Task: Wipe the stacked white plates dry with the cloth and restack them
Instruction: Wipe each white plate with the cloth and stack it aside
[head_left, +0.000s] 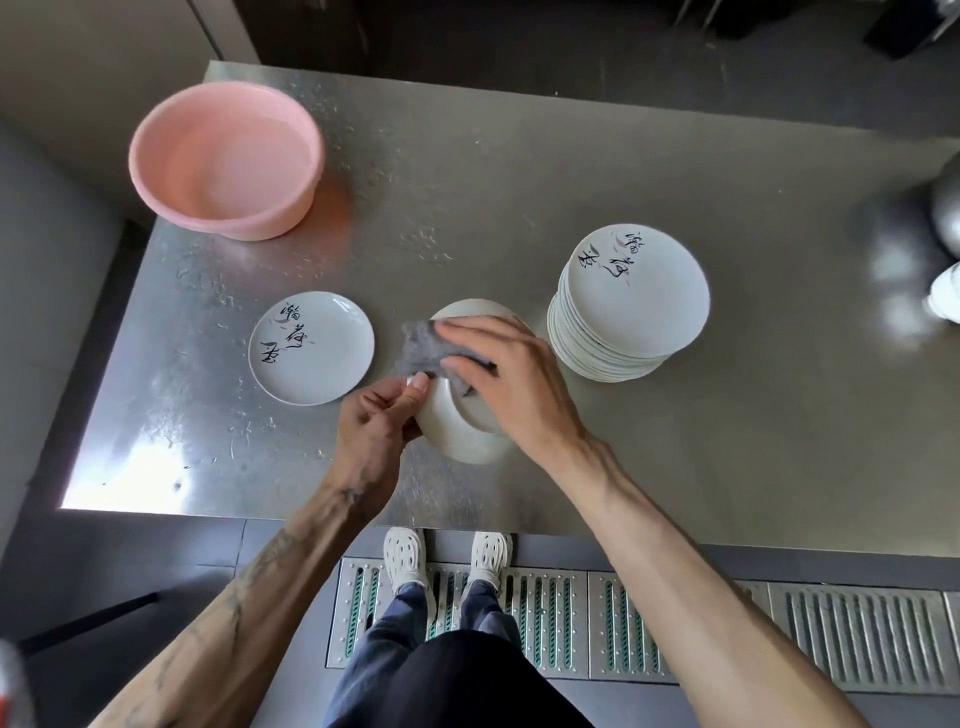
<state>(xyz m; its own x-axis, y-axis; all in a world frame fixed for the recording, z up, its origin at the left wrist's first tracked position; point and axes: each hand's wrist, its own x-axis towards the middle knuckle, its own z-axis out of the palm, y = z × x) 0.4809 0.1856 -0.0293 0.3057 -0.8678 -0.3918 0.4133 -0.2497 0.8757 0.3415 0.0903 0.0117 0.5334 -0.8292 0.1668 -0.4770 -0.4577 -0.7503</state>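
Note:
A white plate (451, 423) is held upside down above the steel table (727, 441), its underside facing me. My left hand (379, 423) grips its left rim, thumb on top. My right hand (506, 379) presses a grey cloth (423, 345) flat against the plate's underside with straight fingers. A tall stack of white plates (631, 306) with black brush writing stands to the right. A single white plate (311, 347) with the same writing lies face up on the table to the left.
A pink plastic basin (226, 158) sits at the table's far left corner. Shiny metal vessels (945, 208) and a white dish (948, 293) are at the right edge. Water droplets speckle the tabletop. A floor drain grate (675, 623) runs below the near edge.

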